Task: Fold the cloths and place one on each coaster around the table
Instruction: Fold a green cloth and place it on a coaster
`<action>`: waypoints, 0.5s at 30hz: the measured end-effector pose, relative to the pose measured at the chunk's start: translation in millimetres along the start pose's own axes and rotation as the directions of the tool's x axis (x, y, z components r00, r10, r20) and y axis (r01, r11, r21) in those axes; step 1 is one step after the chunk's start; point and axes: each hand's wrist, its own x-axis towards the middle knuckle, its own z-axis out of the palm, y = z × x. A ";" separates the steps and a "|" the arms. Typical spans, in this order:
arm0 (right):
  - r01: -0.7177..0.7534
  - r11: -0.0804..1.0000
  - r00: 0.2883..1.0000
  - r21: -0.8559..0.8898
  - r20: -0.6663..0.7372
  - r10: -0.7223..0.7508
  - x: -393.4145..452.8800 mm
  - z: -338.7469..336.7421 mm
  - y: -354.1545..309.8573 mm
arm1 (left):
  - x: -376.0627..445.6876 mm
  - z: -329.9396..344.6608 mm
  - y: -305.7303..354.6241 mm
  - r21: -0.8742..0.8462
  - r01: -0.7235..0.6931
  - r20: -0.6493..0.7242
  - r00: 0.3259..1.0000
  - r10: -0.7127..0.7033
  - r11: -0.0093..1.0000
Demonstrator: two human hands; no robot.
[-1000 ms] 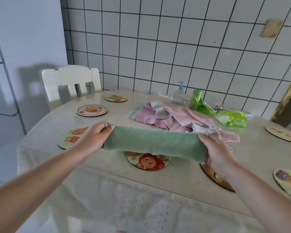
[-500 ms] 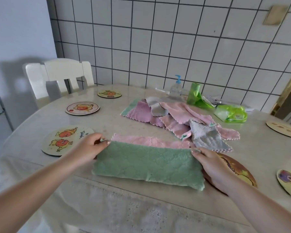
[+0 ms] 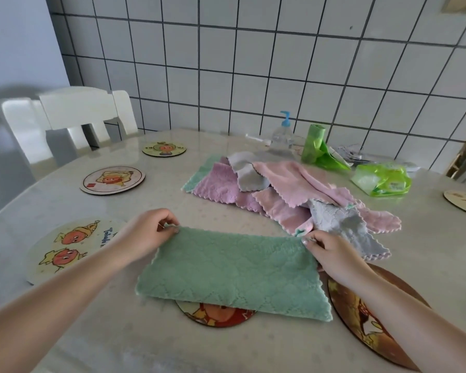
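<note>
From the head view, the person has a green cloth (image 3: 232, 273) folded into a long rectangle and lying flat on the table (image 3: 172, 205), right at the near edge. The left hand (image 3: 145, 232) pinches the cloth's far left corner between thumb and fingertips, and the right hand (image 3: 331, 251) pinches the far right corner the same way, so both hands are closed on the cloth, not spread. The cloth's near edge covers most of a red cartoon coaster (image 3: 218, 314), only the front bit pokes out from under it. Just to the right sits a brown coaster (image 3: 361, 313), partly hidden by the right forearm and touching the cloth's right corner, or close enough that it's hard to tell. To the left there's a big pale coaster (image 3: 65, 249) with two orange characters on it, then a round coaster (image 3: 113, 179) farther back, and a small coaster (image 3: 164, 148) beyond that near a white chair (image 3: 73, 117). Behind the green cloth is a messy pile of cloths (image 3: 285, 195), pink, purple and grey, overlapping each other. Near the tiled wall stand a pump bottle (image 3: 281, 135), a green bag roll (image 3: 316, 146) and a green packet (image 3: 381, 179). One more coaster edge (image 3: 464, 201) peeks in at the far right.
</note>
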 end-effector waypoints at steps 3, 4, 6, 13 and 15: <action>0.019 1.000 1.000 -0.019 -0.002 -0.019 7.0 2.5 4.0 | 6.7 1.9 -3.9 0.053 0.006 0.019 1.000 -0.007 0.999; 0.023 1.000 1.000 -0.014 -0.003 -0.023 8.4 2.9 4.8 | 8.4 2.8 -4.4 0.058 0.006 0.021 1.000 -0.007 0.998; 0.020 1.000 1.000 -0.007 -0.014 -0.020 11.7 4.1 6.8 | 10.8 4.7 -3.7 0.075 0.009 0.005 1.000 -0.009 0.997; 0.047 0.973 0.992 -0.227 -0.102 -0.072 4.0 -0.5 -2.2 | 3.0 7.4 4.9 0.227 -0.018 -0.009 1.000 0.020 0.974; 0.117 0.911 0.960 -0.395 -0.189 -0.205 -7.7 -5.4 -14.4 | -5.3 10.0 19.7 0.359 -0.073 -0.071 0.992 0.105 0.930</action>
